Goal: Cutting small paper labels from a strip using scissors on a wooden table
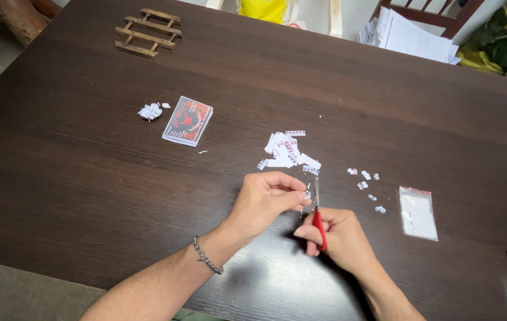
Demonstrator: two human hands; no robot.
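Observation:
My left hand (265, 199) pinches a tiny white paper piece (307, 194) between thumb and fingertips; a metal chain bracelet sits on that wrist. My right hand (336, 236) grips red-handled scissors (317, 214), whose blades point up and meet the paper piece. Just beyond the hands lies a heap of white paper scraps (287, 152). Several small cut-out pieces (365, 183) are scattered to the right of the blades on the dark wooden table (87, 178).
A small clear zip bag (418, 213) lies at the right. A stack of red-and-black cards (187, 120) and a crumpled paper ball (150, 111) sit at the left. A wooden slat trivet (148, 32) is at the far edge; papers (411, 37) rest on a chair beyond.

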